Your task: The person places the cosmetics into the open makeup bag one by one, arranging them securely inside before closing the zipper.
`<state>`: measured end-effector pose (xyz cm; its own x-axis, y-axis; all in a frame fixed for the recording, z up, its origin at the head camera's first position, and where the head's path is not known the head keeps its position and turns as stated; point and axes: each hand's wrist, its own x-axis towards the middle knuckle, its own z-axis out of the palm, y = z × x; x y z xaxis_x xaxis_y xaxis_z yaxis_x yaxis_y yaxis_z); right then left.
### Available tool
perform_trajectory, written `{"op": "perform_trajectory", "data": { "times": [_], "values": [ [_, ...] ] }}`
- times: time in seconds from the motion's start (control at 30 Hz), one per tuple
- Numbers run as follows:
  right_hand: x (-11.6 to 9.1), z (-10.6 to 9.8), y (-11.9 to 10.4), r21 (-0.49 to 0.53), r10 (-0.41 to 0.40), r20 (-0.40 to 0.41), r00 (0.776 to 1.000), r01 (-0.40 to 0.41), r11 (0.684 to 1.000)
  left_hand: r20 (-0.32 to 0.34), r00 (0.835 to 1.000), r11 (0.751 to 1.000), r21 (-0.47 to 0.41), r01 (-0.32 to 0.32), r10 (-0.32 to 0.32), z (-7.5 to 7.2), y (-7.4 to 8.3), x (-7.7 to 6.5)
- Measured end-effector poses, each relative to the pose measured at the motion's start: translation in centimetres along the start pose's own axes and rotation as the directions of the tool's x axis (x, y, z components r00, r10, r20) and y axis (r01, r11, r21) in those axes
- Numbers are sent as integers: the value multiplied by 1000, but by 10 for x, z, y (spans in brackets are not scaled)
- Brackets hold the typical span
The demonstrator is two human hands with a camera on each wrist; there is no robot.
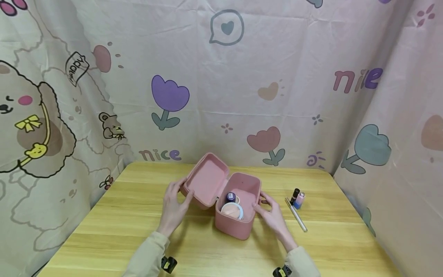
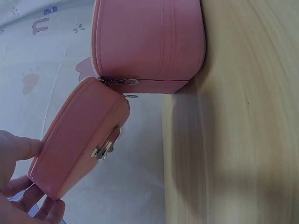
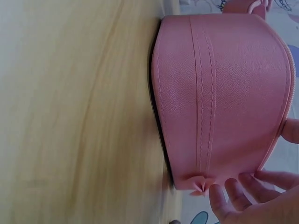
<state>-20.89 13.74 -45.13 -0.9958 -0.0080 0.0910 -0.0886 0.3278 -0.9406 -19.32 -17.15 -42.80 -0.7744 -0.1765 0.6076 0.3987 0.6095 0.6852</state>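
Note:
A pink zippered cosmetic case (image 1: 232, 228) stands on the table with its lid (image 1: 209, 177) tipped out to the left. My left hand (image 1: 173, 206) holds the lid's outer edge, thumb on the rim and fingers beneath; a metal-fitted handle (image 2: 106, 147) shows on the lid's outside. On the other side, my right hand (image 1: 271, 217) grips the case's right wall, its thumb over the rim. In the right wrist view its fingertips are near a small pink bow (image 3: 201, 183). Inside the case lie a round item with a pale blue rim (image 1: 232, 211) and a dark purple-capped container (image 1: 230, 197).
Right of the case, a slim silver tube (image 1: 296, 216) lies on the wooden table (image 1: 114, 231). Beside it are a black tube (image 1: 295, 195) and a small pink-and-blue bottle (image 1: 300, 201). A printed curtain (image 1: 214, 96) hangs behind and around the table.

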Motion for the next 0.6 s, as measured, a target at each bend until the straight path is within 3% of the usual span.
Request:
{"op": "perform_trajectory", "data": {
  "times": [0.27, 0.43, 0.53, 0.6],
  "values": [
    [7, -6, 2, 27, -12, 42, 999, 11, 1000, -17, 1000, 1000, 11, -9, 9, -4, 5, -6],
    [11, -9, 2, 30, -20, 57, 998, 18, 999, -15, 1000, 1000, -23, 10, -10, -9, 5, -2],
    [12, -10, 1, 21, -30, 67, 997, 29, 999, 61, 995, 994, -73, 85, -80, -16, 6, 8],
    [13, -11, 0, 24, -29, 72, 997, 28, 999, 153, 979, 984, -89, 152, -137, -21, 6, 16]
  ]
}}
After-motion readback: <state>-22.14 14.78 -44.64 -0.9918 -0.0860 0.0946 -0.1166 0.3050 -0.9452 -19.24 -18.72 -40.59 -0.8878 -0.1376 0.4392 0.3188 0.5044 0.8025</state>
